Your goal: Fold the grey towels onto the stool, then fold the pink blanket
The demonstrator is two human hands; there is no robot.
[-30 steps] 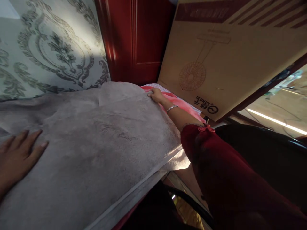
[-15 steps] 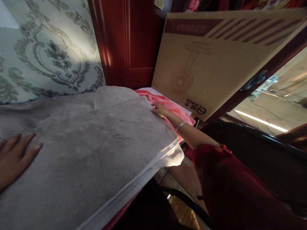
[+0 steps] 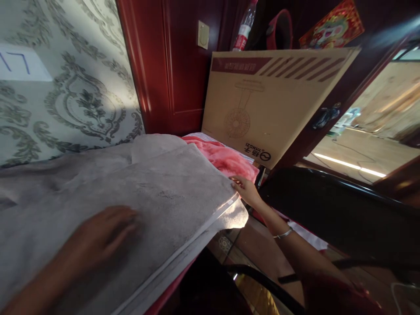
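Fabric fills the near half of the view: a grey blanket [image 3: 108, 192] lies folded in flat layers, its pale bound edge running toward 5 o'clock. Nearest, at 8 o'clock, the left hand [image 3: 98, 238] rests palm down on the top layer, fingers spread and gripping nothing; it is blurred, so how hard it presses is not clear. Further out, at 3 o'clock of the blanket, the right hand [image 3: 245, 189] sits at the far corner, fingers seemingly closed on the edge, though the corner hides whether they truly pinch it. A bracelet [image 3: 282, 234] circles that wrist. Judging by the stacked, squared layers, the folding looks mostly done, with the lower corner hanging loose at 4 o'clock and one rumpled layer at 11 o'clock left to tidy. Beyond the blanket lies a pink cloth [image 3: 226, 157], partly covered. Behind it leans a cardboard box [image 3: 272, 100] printed with a fan, against a red door [image 3: 170, 61]. Patterned wallpaper [image 3: 75, 100] stands at 10 o'clock. What lies under the blanket is hidden.
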